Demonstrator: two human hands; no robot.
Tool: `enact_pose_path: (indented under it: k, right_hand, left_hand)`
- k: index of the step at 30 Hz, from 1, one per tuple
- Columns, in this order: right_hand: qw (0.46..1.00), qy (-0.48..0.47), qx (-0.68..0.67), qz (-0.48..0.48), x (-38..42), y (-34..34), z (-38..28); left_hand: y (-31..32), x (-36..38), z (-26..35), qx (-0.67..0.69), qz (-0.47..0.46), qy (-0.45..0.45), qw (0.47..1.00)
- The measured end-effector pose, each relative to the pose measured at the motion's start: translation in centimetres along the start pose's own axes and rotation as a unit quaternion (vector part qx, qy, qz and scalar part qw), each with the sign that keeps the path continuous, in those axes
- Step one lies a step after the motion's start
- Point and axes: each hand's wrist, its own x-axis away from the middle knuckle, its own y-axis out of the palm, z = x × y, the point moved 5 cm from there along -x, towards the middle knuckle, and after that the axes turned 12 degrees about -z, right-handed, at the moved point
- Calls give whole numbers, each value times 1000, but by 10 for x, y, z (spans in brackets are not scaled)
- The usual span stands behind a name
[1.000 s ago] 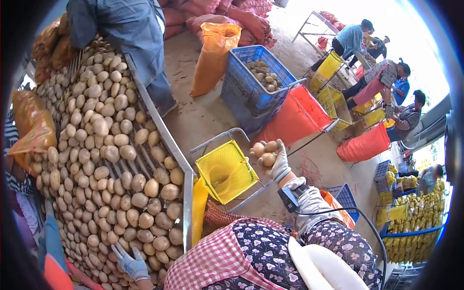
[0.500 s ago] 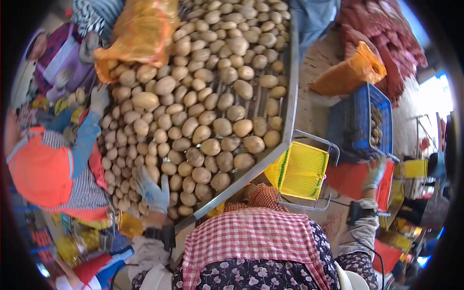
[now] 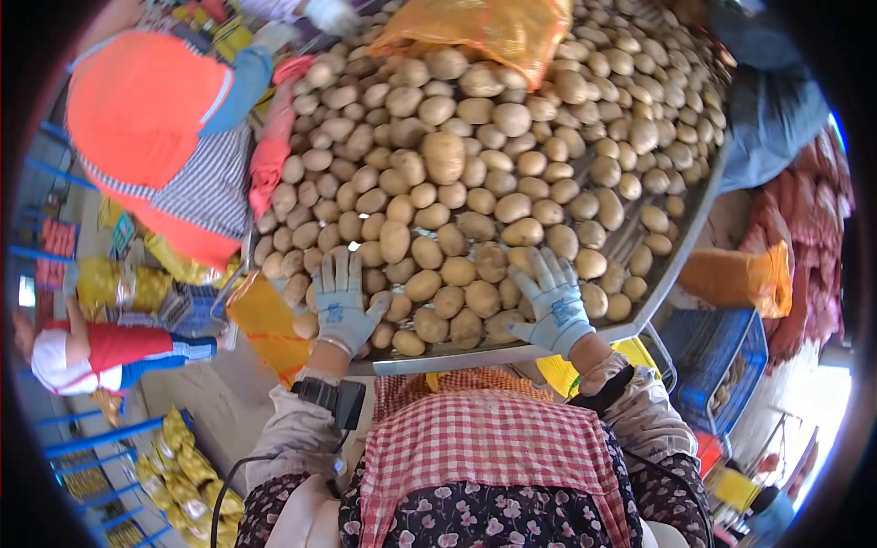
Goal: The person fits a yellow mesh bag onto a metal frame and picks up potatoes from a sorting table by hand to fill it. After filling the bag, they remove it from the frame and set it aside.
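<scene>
Both gloved hands, left hand (image 3: 343,306) and right hand (image 3: 554,301), lie flat with fingers spread wide on potatoes (image 3: 475,183); an orange sack (image 3: 484,27) covers the far pile, cut off above.

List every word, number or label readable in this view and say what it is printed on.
No text can be read.
Grey work glove on the left hand: dark printed patch, too blurred.
Grey work glove on the right hand: the same, too blurred.
Black wrist device: no marking shows.
Yellow packets at lower left: too small.

Head view, steeply downward, close over potatoes (image 3: 475,183)
</scene>
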Motion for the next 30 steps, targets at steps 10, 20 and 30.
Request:
enact_pose_path:
  k: [10,20,30]
  right_hand:
    - [968,-177,43,-172,-40,5,-48]
    - [944,-266,25,-196,-82,10,-128]
    - [958,-232,28,-166,-82,10,-105]
  left_hand:
    - [-10,62,-28,67,5,-58,996]
    - [-59,32,-20,125,0,-7,992]
    - [-28,66,-82,-18,-113,-111,987]
